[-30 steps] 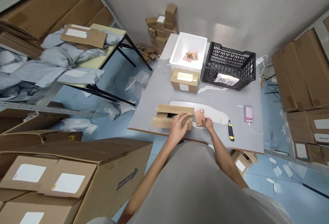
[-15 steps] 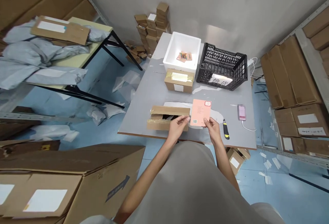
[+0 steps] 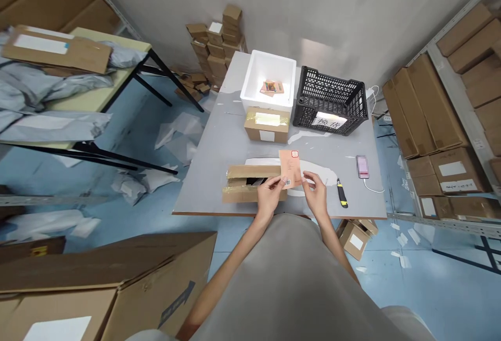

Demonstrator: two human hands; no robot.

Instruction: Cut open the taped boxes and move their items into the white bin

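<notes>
Between my hands is a thin pink booklet (image 3: 290, 164) with small print, a red-framed stamp at its top right and a barcode near the bottom. My left hand (image 3: 269, 196) pinches its lower left corner. At its lower right edge, the fingertips of my right hand (image 3: 315, 193) are closed on the border. Just left of the booklet, partly behind my left hand, lies an opened cardboard box (image 3: 242, 192) with something dark inside. A black and yellow box cutter (image 3: 342, 193) rests on the table to the right of my right hand.
On the grey table (image 3: 207, 174) stand a white foam bin (image 3: 250, 77) with small pink packets, a taped carton (image 3: 267, 126) and a black plastic crate (image 3: 332, 101) with a paper sign. A phone (image 3: 362, 167) on a cable lies right. Stacked cartons (image 3: 415, 106) fill the right side.
The booklet has moved left and turned slightly, and my left hand has taken its lower left corner. My right hand has shifted to its right edge. The camera view has swung a little.
</notes>
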